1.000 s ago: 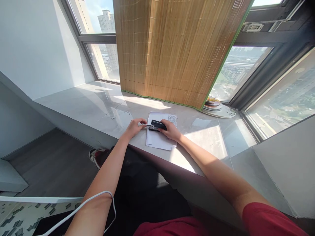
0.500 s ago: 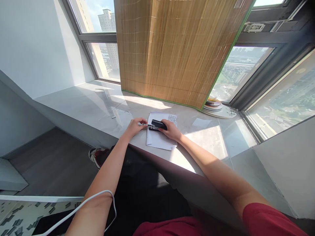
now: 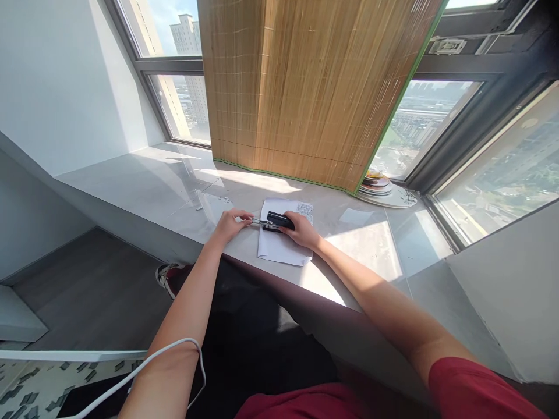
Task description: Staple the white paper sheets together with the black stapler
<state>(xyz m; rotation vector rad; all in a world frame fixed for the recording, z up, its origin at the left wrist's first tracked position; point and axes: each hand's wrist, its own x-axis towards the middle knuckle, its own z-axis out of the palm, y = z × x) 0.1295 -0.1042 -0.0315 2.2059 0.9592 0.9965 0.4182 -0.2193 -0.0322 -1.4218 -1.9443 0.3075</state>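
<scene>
A black stapler (image 3: 276, 220) lies over a white sheet of paper (image 3: 279, 247) on the window sill, its front pointing left. My right hand (image 3: 303, 230) is closed around its rear end. From the stapler's left end a thin metal slide (image 3: 258, 222) sticks out. The fingertips of my left hand (image 3: 233, 224) pinch the outer end of that slide. Whether staples sit inside the stapler is too small to tell.
A stack of plates (image 3: 378, 185) stands at the back right beside a hanging bamboo blind (image 3: 288, 93). A small white slip (image 3: 356, 216) lies right of the paper. The sill's front edge runs above my legs. A white cable (image 3: 144, 368) crosses my left forearm.
My left hand has moved left, away from the stapler, and more of the metal slide shows. My right hand keeps its grip on the stapler.
</scene>
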